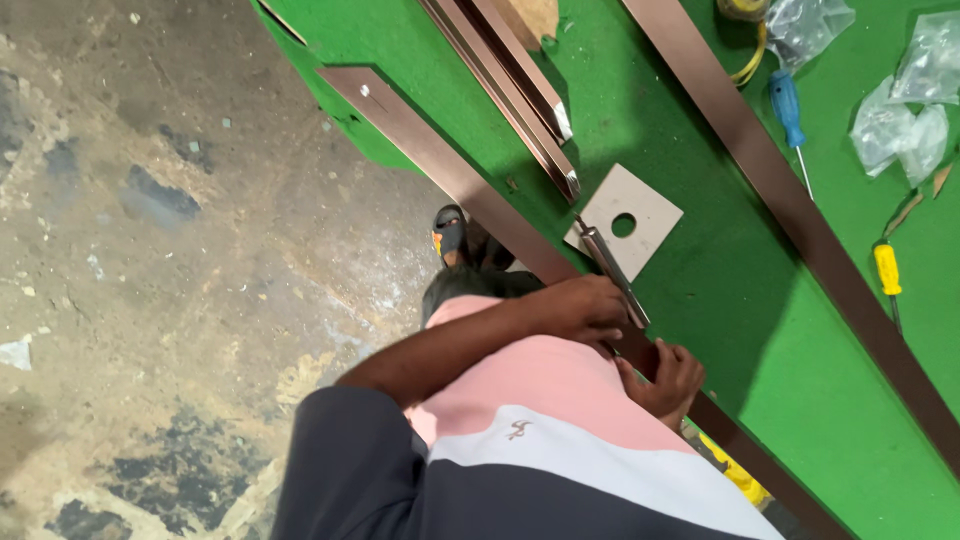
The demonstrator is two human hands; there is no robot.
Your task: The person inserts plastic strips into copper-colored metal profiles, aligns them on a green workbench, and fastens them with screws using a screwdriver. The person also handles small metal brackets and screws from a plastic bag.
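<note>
Head view is looking down over a pink, white and dark shirt at a green table [700,280] and a stained concrete floor [150,250] beside it. A long brown metal strip [450,175] is lying along the table's near edge, running under both hands. The left hand [583,308] is reaching across the body and its grip is closing around a slim grey metal tool [612,272] that is resting on the strip; the fingers are curling together on the tool's lower end. The right hand [668,382] is pressing on the same strip just below, fingers bent against its edge; whether its grip is clamping the strip or only resting on it cannot be told. A square beige plate with a round hole [625,222] is lying just beside the tool's upper end. Further in, a bundle of brown channel sections [510,90] and a second brown strip [780,190] are lying across the table. Toward the far edge are a blue-handled screwdriver [788,108], a yellow-handled screwdriver [887,272] and clear plastic bags [900,130]. A sandalled foot [452,235] is showing on the floor by the table's edge.
</note>
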